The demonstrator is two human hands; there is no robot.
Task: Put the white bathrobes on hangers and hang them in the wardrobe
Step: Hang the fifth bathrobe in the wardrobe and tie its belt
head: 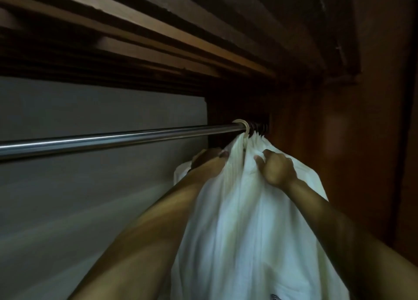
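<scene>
A white bathrobe [244,220] hangs from the metal wardrobe rail [117,136] by a pale hanger ring [243,125] near the rail's right end. My left hand [208,158] grips the robe's left shoulder just under the ring, and part of the hand is hidden behind the cloth. My right hand [276,166] pinches the fabric at the robe's right shoulder. More hanger rings [260,126] sit bunched on the rail behind it, against the wardrobe's side wall. The hanger itself is hidden inside the robe.
Dark wooden slats [158,28] form the wardrobe's top above the rail. A reddish-brown wooden side wall [328,130] stands close on the right. A grey back panel [90,186] runs behind the long bare left stretch of rail.
</scene>
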